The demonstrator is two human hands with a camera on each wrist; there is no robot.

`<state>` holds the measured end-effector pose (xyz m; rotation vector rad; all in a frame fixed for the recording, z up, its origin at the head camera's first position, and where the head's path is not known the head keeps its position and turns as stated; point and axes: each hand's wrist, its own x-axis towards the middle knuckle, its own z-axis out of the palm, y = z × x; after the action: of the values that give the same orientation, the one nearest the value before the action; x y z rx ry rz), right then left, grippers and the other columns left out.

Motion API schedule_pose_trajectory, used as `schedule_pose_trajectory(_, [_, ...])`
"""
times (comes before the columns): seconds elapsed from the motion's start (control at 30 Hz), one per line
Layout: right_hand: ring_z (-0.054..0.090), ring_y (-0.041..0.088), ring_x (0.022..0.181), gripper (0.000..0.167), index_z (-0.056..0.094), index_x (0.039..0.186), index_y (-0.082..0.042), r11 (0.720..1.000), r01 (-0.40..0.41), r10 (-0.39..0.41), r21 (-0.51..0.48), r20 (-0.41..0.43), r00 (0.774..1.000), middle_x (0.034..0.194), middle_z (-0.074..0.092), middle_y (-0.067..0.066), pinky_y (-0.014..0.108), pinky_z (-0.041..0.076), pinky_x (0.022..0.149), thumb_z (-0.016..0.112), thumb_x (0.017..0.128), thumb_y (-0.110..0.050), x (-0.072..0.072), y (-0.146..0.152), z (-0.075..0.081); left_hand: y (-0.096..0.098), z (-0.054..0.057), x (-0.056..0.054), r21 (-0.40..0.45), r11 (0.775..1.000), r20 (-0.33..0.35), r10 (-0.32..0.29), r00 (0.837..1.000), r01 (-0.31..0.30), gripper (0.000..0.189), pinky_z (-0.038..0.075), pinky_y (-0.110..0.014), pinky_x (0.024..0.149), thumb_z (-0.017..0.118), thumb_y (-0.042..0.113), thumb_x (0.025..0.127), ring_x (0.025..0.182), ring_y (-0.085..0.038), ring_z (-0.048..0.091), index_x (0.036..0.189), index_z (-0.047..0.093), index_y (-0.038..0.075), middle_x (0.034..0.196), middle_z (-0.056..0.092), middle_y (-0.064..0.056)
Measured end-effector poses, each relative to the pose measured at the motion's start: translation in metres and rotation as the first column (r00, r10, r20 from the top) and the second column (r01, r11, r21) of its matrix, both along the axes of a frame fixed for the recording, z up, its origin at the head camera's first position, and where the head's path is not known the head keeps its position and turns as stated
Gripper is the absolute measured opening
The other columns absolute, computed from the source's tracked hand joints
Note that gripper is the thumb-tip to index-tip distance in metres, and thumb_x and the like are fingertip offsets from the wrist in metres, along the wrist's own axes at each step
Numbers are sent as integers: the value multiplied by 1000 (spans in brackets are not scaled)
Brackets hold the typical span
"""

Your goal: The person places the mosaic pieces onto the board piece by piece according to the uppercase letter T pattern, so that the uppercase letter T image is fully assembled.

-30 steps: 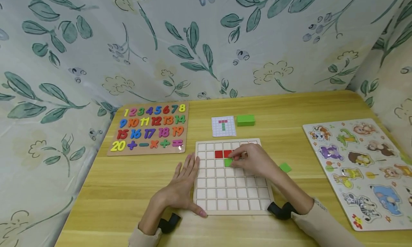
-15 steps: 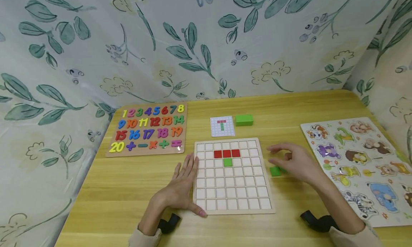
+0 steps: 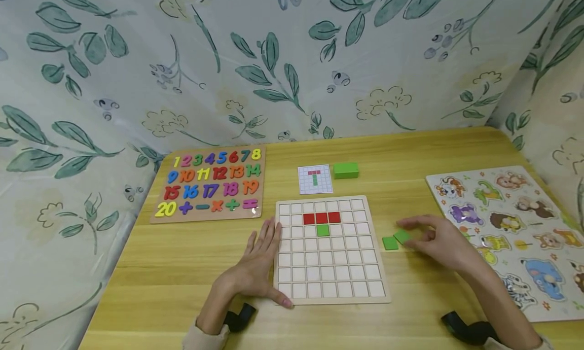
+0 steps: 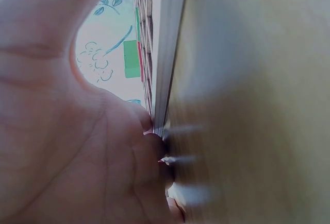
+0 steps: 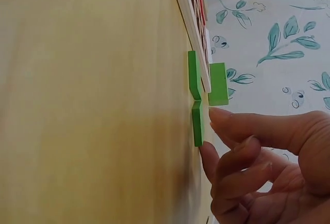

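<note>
A wooden grid board [image 3: 330,299] lies in the middle of the table. Three red tiles [image 3: 321,218] form a row on it, with one green tile [image 3: 323,230] under the middle one. My left hand [image 3: 255,269] rests spread along the board's left edge, thumb at the near corner. Right of the board, two green square tiles lie on the table: a nearer tile [image 3: 390,243] and a farther tile [image 3: 401,236], their corners meeting. My right hand [image 3: 440,241] is at the farther tile, thumb and forefinger apart around it; in the right wrist view a fingertip [image 5: 206,154] reaches that tile's end.
Behind the board lie a card with a red-and-green T pattern [image 3: 315,179] and a green block [image 3: 346,170]. A number puzzle [image 3: 207,215] sits at the back left, an animal puzzle [image 3: 502,228] at the right under the right forearm. A patterned cloth [image 3: 292,61] hangs behind.
My right hand has left the board and moved right to the loose green tiles. A third red tile now shows in the row where the hand was. My left hand stays at the board's edge.
</note>
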<state>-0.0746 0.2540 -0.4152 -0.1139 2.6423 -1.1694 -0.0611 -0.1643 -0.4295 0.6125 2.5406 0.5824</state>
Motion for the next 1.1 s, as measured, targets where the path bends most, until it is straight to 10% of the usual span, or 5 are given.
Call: schedule_pose_trajectory(1.1, [47, 8, 65, 30, 68, 116, 4, 996, -2, 8, 90, -65, 998, 102, 68, 14, 23, 41, 52, 77, 91, -9, -2, -7, -10, 1, 0, 0, -1, 1000, 10, 11, 1000, -11, 161, -12, -59, 129, 97, 60, 57, 160, -30, -23, 165, -10, 6, 171, -25, -12])
